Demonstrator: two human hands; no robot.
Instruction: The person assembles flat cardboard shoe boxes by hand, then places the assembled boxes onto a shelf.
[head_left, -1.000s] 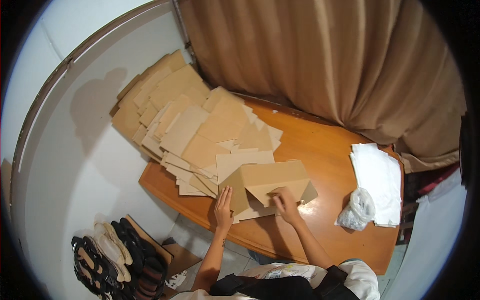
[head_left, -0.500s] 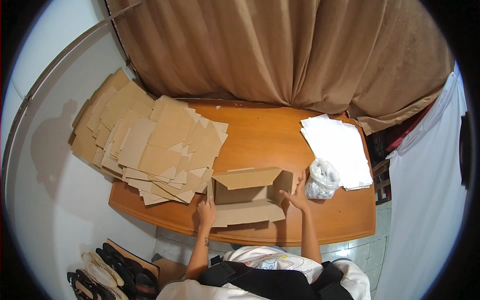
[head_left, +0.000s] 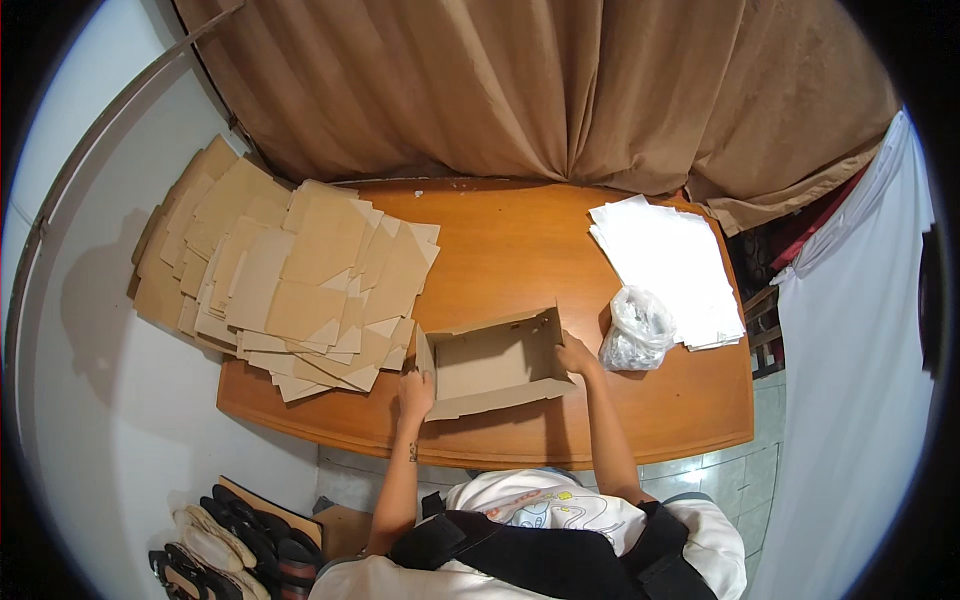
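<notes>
An open cardboard box [head_left: 497, 358] stands near the front edge of the table, its hollow inside facing up and its walls raised. My left hand [head_left: 416, 392] is closed on the near part of the box's left end. At the right end my right hand [head_left: 577, 357] grips the wall, some of its fingers hidden behind the cardboard. Just left of the box lies a large spread pile of flat cardboard pieces [head_left: 310, 260]. A clear plastic bag [head_left: 638, 330] with small contents that I cannot make out sits a little beyond my right hand.
A stack of white paper sheets [head_left: 668, 262] lies at the table's right, behind the bag. The wooden table [head_left: 510, 240] has a curved front edge. A brown curtain [head_left: 450, 90] hangs behind it. Several pairs of footwear [head_left: 235, 545] rest on the floor at lower left.
The box's far flap, which leaned inward over the opening, now stands up with the wall. My right hand has gone from spread fingers to a grip on the right end.
</notes>
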